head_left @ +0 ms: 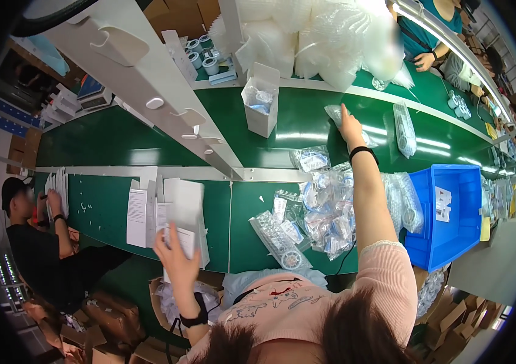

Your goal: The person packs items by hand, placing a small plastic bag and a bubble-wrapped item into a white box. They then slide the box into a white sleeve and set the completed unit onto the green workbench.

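Note:
My left hand (180, 258) is at a group of flat white cartons (184, 200) on the green table, its fingers around the end of one small white carton (186, 239). Stretched far forward, my right hand (350, 128) grips a bubble-wrapped package (334, 114) over the green conveyor belt; the hand partly hides it. To its left on the belt stands an open white box (261, 109) with clear and blue plastic bags inside. Another bubble-wrapped package (404, 130) lies farther right. Below my right forearm is a pile of clear bagged parts (329, 212).
A blue bin (446, 242) sits right of the pile. One long bubble-wrapped item (279, 239) lies near the table's front. A slanted metal post (167, 91) crosses above the table. Bubble wrap sheets (325, 42) are heaped behind the belt. A co-worker (36, 236) sits left.

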Available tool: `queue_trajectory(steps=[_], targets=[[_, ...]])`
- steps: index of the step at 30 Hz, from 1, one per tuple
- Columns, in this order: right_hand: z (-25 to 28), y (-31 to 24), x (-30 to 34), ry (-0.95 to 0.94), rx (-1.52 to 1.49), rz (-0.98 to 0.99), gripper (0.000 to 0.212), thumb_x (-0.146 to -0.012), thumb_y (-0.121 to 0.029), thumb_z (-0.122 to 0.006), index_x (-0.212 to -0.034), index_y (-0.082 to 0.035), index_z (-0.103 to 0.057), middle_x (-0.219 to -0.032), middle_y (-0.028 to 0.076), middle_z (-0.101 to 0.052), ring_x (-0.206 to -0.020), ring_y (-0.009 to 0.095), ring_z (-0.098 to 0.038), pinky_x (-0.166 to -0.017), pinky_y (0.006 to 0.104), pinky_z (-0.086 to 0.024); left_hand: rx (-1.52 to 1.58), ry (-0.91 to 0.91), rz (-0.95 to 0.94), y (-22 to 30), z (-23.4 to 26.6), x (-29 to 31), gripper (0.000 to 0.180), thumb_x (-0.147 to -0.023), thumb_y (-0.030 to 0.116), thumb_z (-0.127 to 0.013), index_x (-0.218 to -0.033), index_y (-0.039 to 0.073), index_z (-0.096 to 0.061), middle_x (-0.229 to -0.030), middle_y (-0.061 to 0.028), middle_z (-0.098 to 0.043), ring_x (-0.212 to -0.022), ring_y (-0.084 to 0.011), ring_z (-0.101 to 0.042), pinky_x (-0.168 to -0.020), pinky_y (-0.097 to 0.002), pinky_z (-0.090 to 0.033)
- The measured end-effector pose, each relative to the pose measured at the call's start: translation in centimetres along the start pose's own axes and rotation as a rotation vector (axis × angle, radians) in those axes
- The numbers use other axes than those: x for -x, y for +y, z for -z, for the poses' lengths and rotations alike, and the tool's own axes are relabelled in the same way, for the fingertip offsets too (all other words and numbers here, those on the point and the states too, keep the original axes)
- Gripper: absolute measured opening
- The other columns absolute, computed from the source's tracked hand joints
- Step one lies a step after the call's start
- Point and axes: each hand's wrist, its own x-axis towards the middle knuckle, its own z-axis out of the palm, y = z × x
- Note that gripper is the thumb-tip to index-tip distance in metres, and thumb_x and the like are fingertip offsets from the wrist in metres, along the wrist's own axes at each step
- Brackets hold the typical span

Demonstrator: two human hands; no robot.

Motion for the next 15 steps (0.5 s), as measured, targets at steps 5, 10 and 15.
queue_trajectory(steps=[5, 10, 15], targets=[[4.0, -3.4, 4.2, 0.067, -0.381, 0.159, 0.075, -0.063, -0.011, -0.062, -0.130, -0.019, -0.028, -0.102, 0.014, -0.054, -0.092, 0.025, -0.055, -0.075, 0.0332, -0.046, 0.318, 0.093, -0.115, 4.5, -2.6, 1.0, 0.101, -0.053, 0.011, -0.072, -0.135, 0.007, -0.013, -0.121, -0.0194, -0.026, -0.112, -0.0360, -0.029, -0.096, -0.0424, -0.026], [9.6, -7.9, 17.5, -0.606, -1.662, 0.164, 0.062, -0.062, -0.004, -0.055, -0.121, -0.005, -0.035, -0.102, 0.007, -0.052, -0.092, 0.019, -0.053, -0.078, 0.0318, -0.046, 0.525, 0.334, 0.026, 8.3, -5.5, 0.4, 0.102, -0.053, 0.010, -0.073, -0.134, 0.001, -0.011, -0.123, -0.0188, -0.024, -0.113, -0.0359, -0.028, -0.096, -0.0410, -0.025], [7.9, -10.8, 28.7, -0.998, -1.863, -0.034, 0.059, -0.064, 0.002, -0.052, -0.121, -0.003, -0.037, -0.105, 0.006, -0.052, -0.096, 0.017, -0.052, -0.083, 0.0302, -0.043, 0.552, 0.129, -0.213, 9.2, -5.2, 1.5, 0.095, -0.058, 0.011, -0.072, -0.132, -0.002, -0.013, -0.122, -0.0222, -0.024, -0.113, -0.0385, -0.027, -0.094, -0.0435, -0.026]])
